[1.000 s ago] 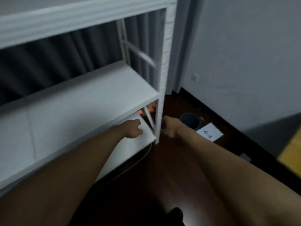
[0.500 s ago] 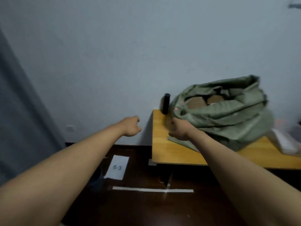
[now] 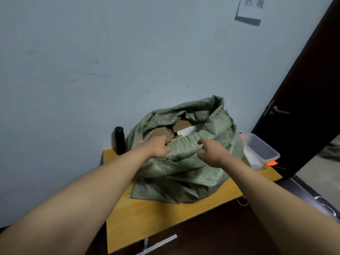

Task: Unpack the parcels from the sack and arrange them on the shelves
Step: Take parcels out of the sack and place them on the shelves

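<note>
Both grips are at the sack's mouth: the left hand (image 3: 159,148) curls over the near rim by a brown parcel's corner, the right hand (image 3: 209,151) pinches the bunched woven rim. That sack (image 3: 184,173) slumps across the bench (image 3: 165,219) toward its far edge, soft and floppy, so it will likely sag when pulled. Parcels (image 3: 181,126) inside look stiff, boxy cardboard, probably light; best taken by opposite edges, not corners.

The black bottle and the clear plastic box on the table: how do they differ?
The black bottle is dark, narrow and stands upright left of the sack; the clear plastic box is see-through, low and wide, right of the sack. Both rest on the wooden table near the wall.
</note>
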